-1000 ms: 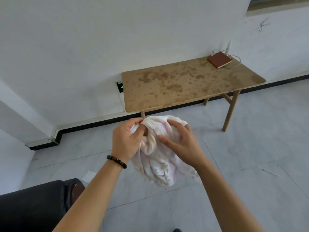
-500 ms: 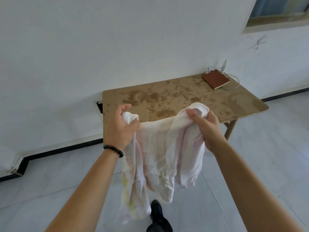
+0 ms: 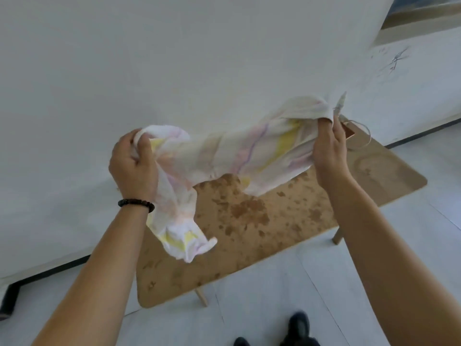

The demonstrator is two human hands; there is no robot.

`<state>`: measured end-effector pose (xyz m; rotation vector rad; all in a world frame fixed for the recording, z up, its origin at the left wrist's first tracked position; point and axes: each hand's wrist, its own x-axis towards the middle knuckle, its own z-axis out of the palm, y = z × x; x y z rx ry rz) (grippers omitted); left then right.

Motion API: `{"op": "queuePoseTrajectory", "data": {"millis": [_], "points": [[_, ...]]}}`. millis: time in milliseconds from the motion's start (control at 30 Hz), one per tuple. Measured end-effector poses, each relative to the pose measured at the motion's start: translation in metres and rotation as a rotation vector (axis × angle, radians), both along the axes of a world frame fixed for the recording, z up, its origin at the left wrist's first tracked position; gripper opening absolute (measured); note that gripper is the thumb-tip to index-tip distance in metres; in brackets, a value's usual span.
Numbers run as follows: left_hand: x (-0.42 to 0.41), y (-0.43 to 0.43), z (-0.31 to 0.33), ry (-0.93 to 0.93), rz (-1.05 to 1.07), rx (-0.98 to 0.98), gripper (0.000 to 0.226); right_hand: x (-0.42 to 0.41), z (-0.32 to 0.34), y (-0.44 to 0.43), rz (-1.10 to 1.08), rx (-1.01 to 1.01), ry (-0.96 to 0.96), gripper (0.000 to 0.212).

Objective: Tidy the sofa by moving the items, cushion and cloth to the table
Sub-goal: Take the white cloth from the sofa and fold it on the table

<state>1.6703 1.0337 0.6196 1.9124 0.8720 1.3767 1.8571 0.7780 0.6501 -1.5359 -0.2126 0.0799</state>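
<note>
A white wall [image 3: 174,58] is seen behind, marked with a dark scribble [image 3: 396,61] (at the upper right, below a window ledge [image 3: 421,23]). A black skirting strip [image 3: 50,269] is run along its foot, and pale floor tiles [image 3: 274,308] are laid below.

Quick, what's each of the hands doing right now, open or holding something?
Left hand: closed, gripping one end of the cloth.
Right hand: closed, gripping the cloth's other end.
</note>
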Motion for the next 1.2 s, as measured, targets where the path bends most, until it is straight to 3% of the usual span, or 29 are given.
{"op": "queuePoseTrajectory", "data": {"millis": [100, 167, 233, 333, 400, 467, 533, 633, 733, 833, 900, 933, 1033, 1100, 1200], "points": [[0.008, 0.011, -0.085, 0.352, -0.006, -0.129, 0.026, 0.03, -0.07, 0.004, -0.011, -0.274, 0.225, 0.033], [0.007, 0.009, -0.145, 0.61, -0.033, -0.218, 0.029, 0.05, -0.127, 0.002, 0.075, -0.526, 0.355, 0.048], [0.003, 0.0, -0.192, 0.779, -0.032, -0.34, 0.029, 0.067, -0.179, -0.001, 0.179, -0.765, 0.428, 0.05], [0.002, -0.018, -0.223, 0.854, 0.034, -0.48, 0.026, 0.091, -0.232, 0.005, 0.33, -1.023, 0.461, 0.047], [0.01, -0.026, -0.219, 0.821, 0.1, -0.585, 0.024, 0.105, -0.246, 0.021, 0.371, -1.114, 0.467, 0.064], [0.024, -0.025, -0.205, 0.73, 0.182, -0.715, 0.026, 0.116, -0.25, 0.044, 0.432, -1.175, 0.336, 0.072], [0.043, -0.018, -0.188, 0.607, 0.252, -0.786, 0.031, 0.126, -0.253, 0.07, 0.553, -1.152, 0.152, 0.065], [0.076, -0.011, -0.158, 0.524, 0.282, -0.698, 0.032, 0.137, -0.258, 0.113, 0.784, -0.96, 0.024, 0.041], [0.106, -0.014, -0.13, 0.507, 0.131, -0.638, 0.029, 0.134, -0.254, 0.161, 0.949, -0.768, 0.197, 0.044], [0.116, -0.028, -0.125, 0.603, -0.18, -0.649, 0.029, 0.123, -0.248, 0.202, 0.975, -0.641, 0.398, 0.077], [0.112, -0.039, -0.135, 0.768, -0.357, -0.633, 0.023, 0.113, -0.247, 0.222, 1.065, -0.763, 0.434, 0.095], [0.107, -0.042, -0.143, 0.849, -0.42, -0.629, 0.02, 0.108, -0.25, 0.227, 1.157, -0.882, 0.381, 0.093], [0.079, -0.039, -0.178, 1.053, -0.478, -0.638, 0.019, 0.093, -0.269, 0.224, 1.389, -1.138, 0.088, 0.039], [0.057, -0.032, -0.198, 1.262, -0.402, -0.584, 0.023, 0.087, -0.276, 0.211, 1.26, -1.001, 0.136, 0.03], [0.028, -0.028, -0.218, 1.298, -0.229, -0.654, 0.038, 0.086, -0.264, 0.183, 0.74, -0.445, 0.398, 0.024]]}}
